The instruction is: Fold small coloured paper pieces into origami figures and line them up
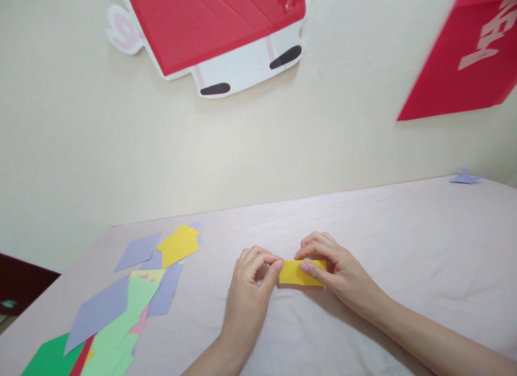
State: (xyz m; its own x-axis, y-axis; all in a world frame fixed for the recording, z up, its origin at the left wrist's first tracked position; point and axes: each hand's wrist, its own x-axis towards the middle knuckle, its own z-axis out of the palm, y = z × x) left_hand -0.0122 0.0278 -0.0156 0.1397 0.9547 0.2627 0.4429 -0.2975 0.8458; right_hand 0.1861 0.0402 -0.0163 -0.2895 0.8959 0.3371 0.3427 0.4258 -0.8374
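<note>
A yellow folded paper strip [291, 272] is held between my two hands, just above or on the pale cloth; I cannot tell which. My left hand [252, 279] pinches its left end between thumb and fingers. On the right part of the strip lies the thumb of my right hand [333, 263], with the fingers curled behind the paper's far edge. Both hands are closed on the paper, and the fingertips behind it are partly hidden.
Loose paper sheets lie at the left: purple [99, 311], light green [125, 311], dark green [54, 357] and yellow [180, 245]. A folded purple paper piece [466, 177] rests at the far right of the cloth-covered surface [404, 246]. Behind stands a wall [258, 150] with red decorations.
</note>
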